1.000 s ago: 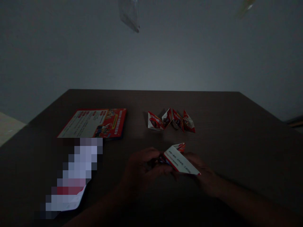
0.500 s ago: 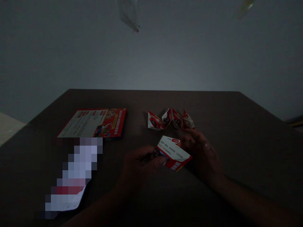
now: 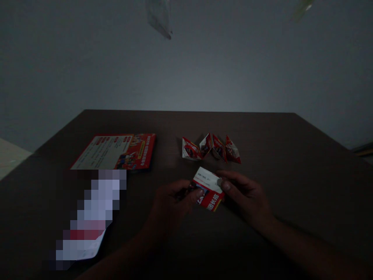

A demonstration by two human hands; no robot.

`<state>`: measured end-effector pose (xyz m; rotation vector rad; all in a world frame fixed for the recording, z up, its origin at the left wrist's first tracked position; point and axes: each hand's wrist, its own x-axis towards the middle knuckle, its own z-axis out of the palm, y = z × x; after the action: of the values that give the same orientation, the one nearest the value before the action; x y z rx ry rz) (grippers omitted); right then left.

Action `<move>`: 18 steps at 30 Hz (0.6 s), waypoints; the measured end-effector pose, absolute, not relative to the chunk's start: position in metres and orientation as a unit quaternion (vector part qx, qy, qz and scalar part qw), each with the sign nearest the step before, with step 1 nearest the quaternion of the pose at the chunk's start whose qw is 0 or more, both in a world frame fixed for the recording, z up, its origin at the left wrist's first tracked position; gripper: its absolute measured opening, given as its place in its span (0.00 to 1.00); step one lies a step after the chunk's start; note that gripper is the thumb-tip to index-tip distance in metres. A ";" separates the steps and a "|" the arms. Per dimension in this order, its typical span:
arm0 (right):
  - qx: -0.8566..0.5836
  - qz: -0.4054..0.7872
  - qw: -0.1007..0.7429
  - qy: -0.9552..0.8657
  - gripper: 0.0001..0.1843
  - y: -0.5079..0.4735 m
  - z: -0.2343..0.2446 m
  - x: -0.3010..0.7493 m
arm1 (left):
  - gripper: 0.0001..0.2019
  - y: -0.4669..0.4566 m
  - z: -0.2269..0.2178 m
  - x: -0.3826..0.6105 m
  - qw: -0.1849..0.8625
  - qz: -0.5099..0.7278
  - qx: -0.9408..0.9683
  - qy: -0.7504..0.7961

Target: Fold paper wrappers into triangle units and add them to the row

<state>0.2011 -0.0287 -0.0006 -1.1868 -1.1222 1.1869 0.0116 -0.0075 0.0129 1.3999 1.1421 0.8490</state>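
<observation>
Between my hands is a folded red-and-white printed flyer, held just above the table. My left hand pinches its left side, thumb on top and fingers beneath. At its right edge my right hand is closed, with the thumb pressing on the printed face and the index finger along the far side. Beyond the hands stands a zigzag row of folded paper pieces in the same red-and-white print; whether they are joined I cannot tell.
To the left lies a stack of printed red-and-white flyers on the dark table. Nearer me is a pale, pixelated device-like object with a rounded corner. A plain wall rises behind the table.
My right hand has drawn back from the folded pieces and now grips the flyer's right edge, which is folded in, making it narrower. The rightmost standing piece has shifted slightly. My left hand stays put.
</observation>
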 end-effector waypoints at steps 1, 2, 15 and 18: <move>-0.498 0.497 0.532 -0.471 0.13 -0.029 -0.001 0.201 | 0.08 -0.008 0.012 0.011 0.542 0.358 0.589 0.481; -0.498 0.496 0.533 -0.471 0.13 -0.029 -0.001 0.201 | 0.08 -0.008 0.011 0.011 0.543 0.357 0.589 0.481; -0.495 0.473 0.526 -0.504 0.10 -0.028 0.000 0.201 | 0.07 -0.008 0.013 0.012 0.524 0.365 0.590 0.493; -0.497 0.481 0.529 -0.492 0.10 -0.028 -0.001 0.200 | 0.08 -0.008 0.013 0.012 0.524 0.365 0.589 0.496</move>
<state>0.2001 -0.0276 -0.0013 -1.1867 -1.1750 1.1498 0.0124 -0.0081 0.0133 1.4090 1.1875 0.8737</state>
